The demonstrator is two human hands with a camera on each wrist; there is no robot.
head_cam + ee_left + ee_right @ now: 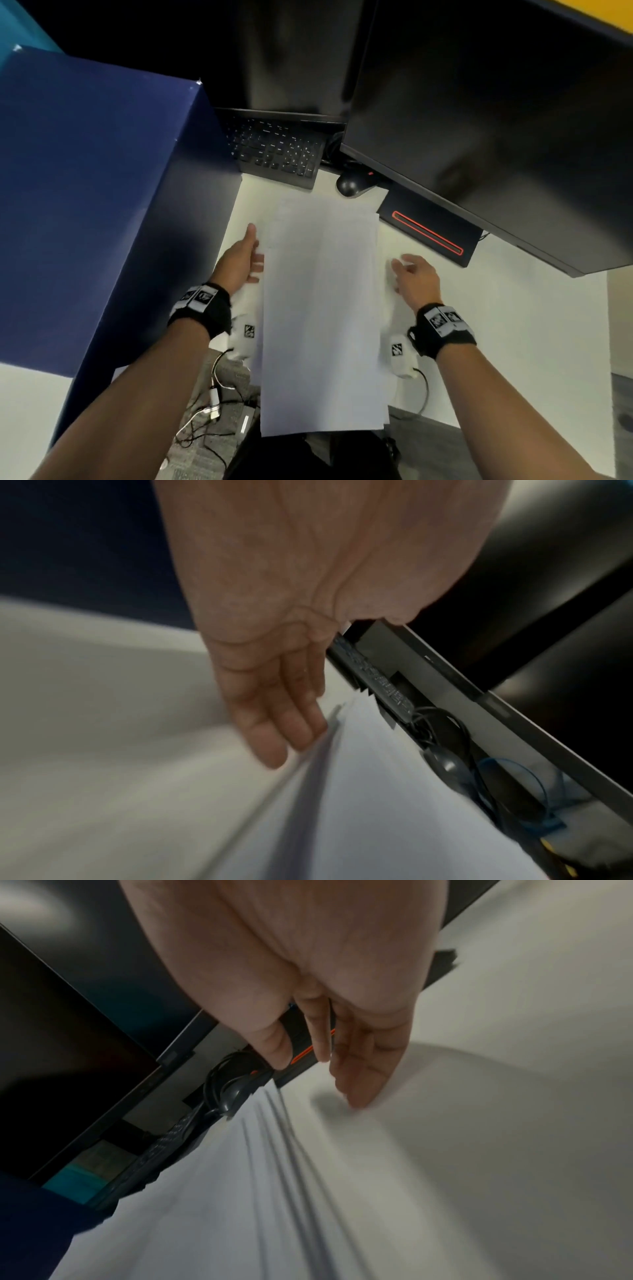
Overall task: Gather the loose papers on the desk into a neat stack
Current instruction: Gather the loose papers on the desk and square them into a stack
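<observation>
Papers (322, 308) already overlap in one rough pile on the white desk (513, 325) from the head view, while my wrist views show my relaxed left hand (274, 691) touching its left edge and my right hand (342, 1042), holding nothing, beside still-staggered sheets needing squaring.

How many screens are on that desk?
2: a laptop screen stands behind its keyboard, and a larger monitor is to its right. Others may lie out of view.
</observation>
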